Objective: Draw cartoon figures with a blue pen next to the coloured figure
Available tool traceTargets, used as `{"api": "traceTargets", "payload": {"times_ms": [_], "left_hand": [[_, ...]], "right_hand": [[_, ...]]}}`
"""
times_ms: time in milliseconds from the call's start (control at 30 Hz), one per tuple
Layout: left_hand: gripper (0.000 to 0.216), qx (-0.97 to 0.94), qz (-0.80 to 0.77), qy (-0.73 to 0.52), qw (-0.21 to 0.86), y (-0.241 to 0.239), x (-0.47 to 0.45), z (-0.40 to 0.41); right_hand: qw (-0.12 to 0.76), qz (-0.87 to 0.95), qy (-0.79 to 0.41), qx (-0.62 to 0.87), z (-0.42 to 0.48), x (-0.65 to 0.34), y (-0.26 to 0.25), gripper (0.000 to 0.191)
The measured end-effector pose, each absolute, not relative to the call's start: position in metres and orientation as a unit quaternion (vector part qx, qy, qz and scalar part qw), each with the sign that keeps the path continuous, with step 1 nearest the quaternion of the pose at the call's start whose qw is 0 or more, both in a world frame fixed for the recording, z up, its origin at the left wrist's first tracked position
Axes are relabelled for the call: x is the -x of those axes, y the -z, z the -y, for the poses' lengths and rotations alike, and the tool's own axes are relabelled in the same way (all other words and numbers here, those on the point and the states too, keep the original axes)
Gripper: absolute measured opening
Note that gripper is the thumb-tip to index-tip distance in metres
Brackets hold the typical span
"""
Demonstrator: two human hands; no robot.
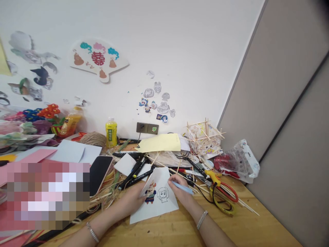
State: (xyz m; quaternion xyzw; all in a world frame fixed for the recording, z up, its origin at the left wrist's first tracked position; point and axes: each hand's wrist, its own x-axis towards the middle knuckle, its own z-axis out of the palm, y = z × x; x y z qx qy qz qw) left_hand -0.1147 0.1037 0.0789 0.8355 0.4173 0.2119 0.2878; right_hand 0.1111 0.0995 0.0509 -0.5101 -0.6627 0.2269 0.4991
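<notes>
A white sheet of paper [140, 215] is tilted up off the wooden table. It bears a coloured cartoon figure [150, 193] and, beside it, an outlined figure [162, 195] with long hair. My left hand [136, 197] grips the sheet by its left edge, the thumb close to the coloured figure. In my right hand [180, 190] is a slim light blue pen [183, 187], held in a writing grip at the sheet's upper right edge. Its tip is too small to make out. Bracelets circle both wrists.
Several black markers [133, 175] lie behind the paper. Scissors with yellow handles [213, 176], thin sticks [246, 206] and a plastic bag [241, 161] are on the right. Leftward are a phone [100, 175], twine [92, 139] and a yellow bottle [111, 132]. A wall [192, 68] stands behind.
</notes>
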Motion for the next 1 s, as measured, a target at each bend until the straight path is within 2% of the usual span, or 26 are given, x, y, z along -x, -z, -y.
{"api": "traceTargets", "payload": {"times_ms": [400,1000], "left_hand": [[0.049,-0.831,-0.434,-0.201,0.284,-0.082,0.116,-0.101],[0.039,-0.828,-0.435,-0.206,0.289,-0.082,0.116,-0.102]], "right_hand": [[0.448,0.658,-0.268,0.542,-0.102,-0.11,-0.042,0.023],[0.412,0.687,-0.285,0.527,-0.099,-0.112,-0.039,0.029]]}}
